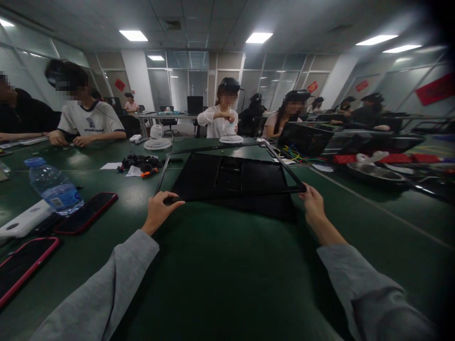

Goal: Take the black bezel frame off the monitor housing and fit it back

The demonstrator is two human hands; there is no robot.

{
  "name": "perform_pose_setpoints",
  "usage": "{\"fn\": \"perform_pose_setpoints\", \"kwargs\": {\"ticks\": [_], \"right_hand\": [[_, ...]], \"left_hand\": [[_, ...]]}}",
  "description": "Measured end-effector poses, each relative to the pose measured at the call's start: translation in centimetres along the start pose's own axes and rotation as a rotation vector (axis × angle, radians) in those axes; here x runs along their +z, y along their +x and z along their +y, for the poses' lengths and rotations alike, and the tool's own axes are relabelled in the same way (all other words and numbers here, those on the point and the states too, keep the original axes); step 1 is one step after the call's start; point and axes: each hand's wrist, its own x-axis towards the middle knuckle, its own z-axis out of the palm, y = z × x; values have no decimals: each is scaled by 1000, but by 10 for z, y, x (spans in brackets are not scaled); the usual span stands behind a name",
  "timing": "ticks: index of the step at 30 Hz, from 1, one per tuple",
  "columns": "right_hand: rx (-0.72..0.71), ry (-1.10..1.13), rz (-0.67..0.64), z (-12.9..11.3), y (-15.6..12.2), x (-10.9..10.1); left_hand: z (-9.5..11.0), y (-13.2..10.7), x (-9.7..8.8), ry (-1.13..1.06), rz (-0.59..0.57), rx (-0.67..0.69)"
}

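While two red-edged phones point(26, 270) and one water bottle point(55, 189) sit around 10 o'clock, the left hand point(159, 209) at 11 is clamped on one black frame point(213, 148), dead at 12, one black panel point(199, 175) showing through; right hand point(313, 206), 1 o'clock, pinches its near corner; one pan point(377, 175) at 2.

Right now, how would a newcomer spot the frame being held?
Start at the green table and follow the two gray sleeves forward. The thin rectangular frame spans from left hand to right hand. Unlike the solid black panel visible through it, its middle is open.
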Motion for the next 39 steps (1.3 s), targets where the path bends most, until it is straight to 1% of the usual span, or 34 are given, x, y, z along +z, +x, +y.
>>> {"fn": "perform_pose_setpoints", "kwargs": {"ticks": [2, 3, 4, 5, 6, 9, 11, 12, 14, 16, 21, 26, 31, 33, 34, 36, 38, 39], "right_hand": [[161, 184, -136, -6, 3, -10], [202, 228, -226, -8, 2, -14], [208, 229, -297, -10, 1, -16], [190, 194, -319, -10, -1, -17], [152, 136, -292, -10, -3, -17], [-35, -103, -126, -5, -14, -10], [-148, -268, -63, -3, -21, -4], [-181, -336, -49, -2, -24, -1], [-206, -418, -34, -3, -30, 3], [-201, -450, -21, -2, -32, 6], [-142, -471, -3, 7, -33, 9], [-127, -476, -6, 7, -35, 11], [-93, -487, -34, 6, -35, 11], [-88, -502, -35, 6, -36, 11], [-84, -512, -35, 6, -36, 11], [-73, -531, -39, 6, -36, 10], [-68, -546, -44, 6, -36, 10], [-68, -553, -50, 7, -36, 9]], "left_hand": [[4, 6, 5, 60, -17, 52], [6, 10, 9, 86, -33, 78], [7, 15, 13, 106, -49, 105], [8, 20, 17, 120, -64, 132], [7, 26, 22, 127, -83, 162], [0, 44, 37, 126, -136, 230], [-7, 53, 44, 122, -181, 231], [-11, 56, 47, 118, -205, 224], [-18, 60, 50, 109, -239, 216], [-23, 62, 52, 102, -253, 222], [-24, 62, 55, 117, -299, 208], [-24, 60, 55, 174, -267, 214], [-24, 61, 54, 161, -284, 222], [-24, 63, 55, 147, -268, 226], [-26, 64, 56, 139, -236, 225], [-30, 66, 58, 126, -125, 195], [-36, 67, 60, 113, -3, 114], [-40, 67, 61, 99, 33, 56]]}}
